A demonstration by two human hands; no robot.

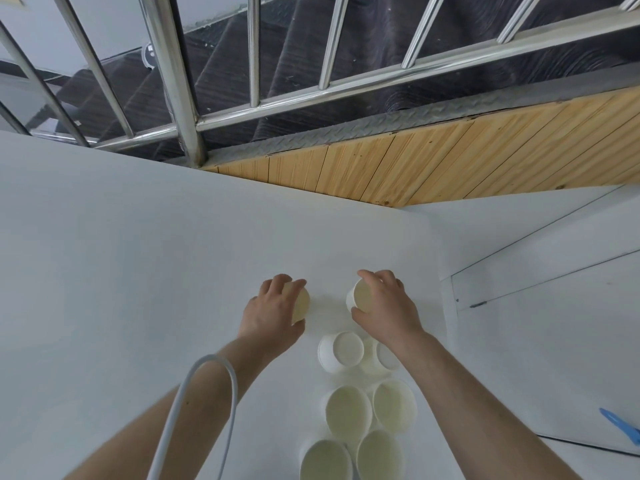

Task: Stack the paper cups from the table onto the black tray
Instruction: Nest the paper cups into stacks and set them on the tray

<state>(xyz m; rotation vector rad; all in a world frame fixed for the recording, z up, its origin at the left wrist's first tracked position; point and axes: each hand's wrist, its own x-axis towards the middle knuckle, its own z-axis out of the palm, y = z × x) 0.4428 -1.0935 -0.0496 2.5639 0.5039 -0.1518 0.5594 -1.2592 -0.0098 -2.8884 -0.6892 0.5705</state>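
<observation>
Both hands on a cup each, out on the white table [121, 254]

Left hand [273, 311] fingers curl round one paper cup [302, 304], right hand [384, 306] pinches another cup [360, 296] (thumb and fingers on its rim); six more cups [341, 351] cluster just nearer than those hands.

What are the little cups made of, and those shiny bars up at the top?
The cups look like thin paper: matte white outside, cream inside, with a rolled rim. The bars of the railing look like polished metal, probably stainless steel, since they shine and show bright reflections.
</observation>
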